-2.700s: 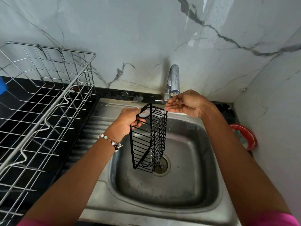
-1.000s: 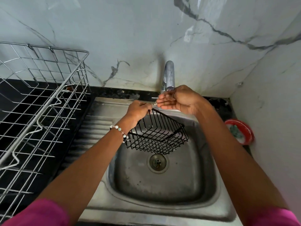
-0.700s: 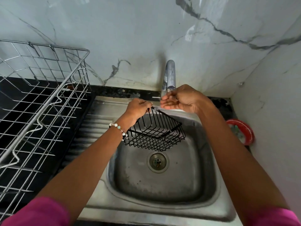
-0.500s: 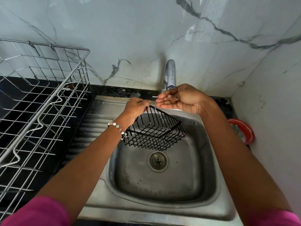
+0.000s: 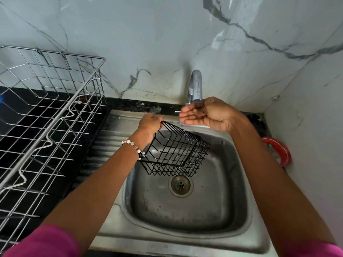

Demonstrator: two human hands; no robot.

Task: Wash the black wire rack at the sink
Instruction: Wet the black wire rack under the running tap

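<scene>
Now the black wire rack (image 5: 176, 154) hangs tilted below the tap (image 5: 195, 86), swung up from vertical, left hand (image 5: 151, 124) gripping its rim; right hand (image 5: 206, 114) cupped open, ready to rinse.

Both arms stretched forward from the bottom corners, pink sleeves pushed up near the elbows, forearms bare. Left arm angled up and to the right, wrist bent slightly, a beaded bracelet (image 5: 134, 146) around it. Left hand (image 5: 150, 123) curled into a fist, knuckles upward, fingers closed around the top edge of the black wire rack (image 5: 176, 153), holding it tilted in the air. Right arm reaching up and to the left from the lower right corner. Right hand (image 5: 206, 114) higher than the left and apart from it, palm turned up and cupped, fingers loosely spread and pointing left, gripping nothing. A ring visible on one finger.
</scene>
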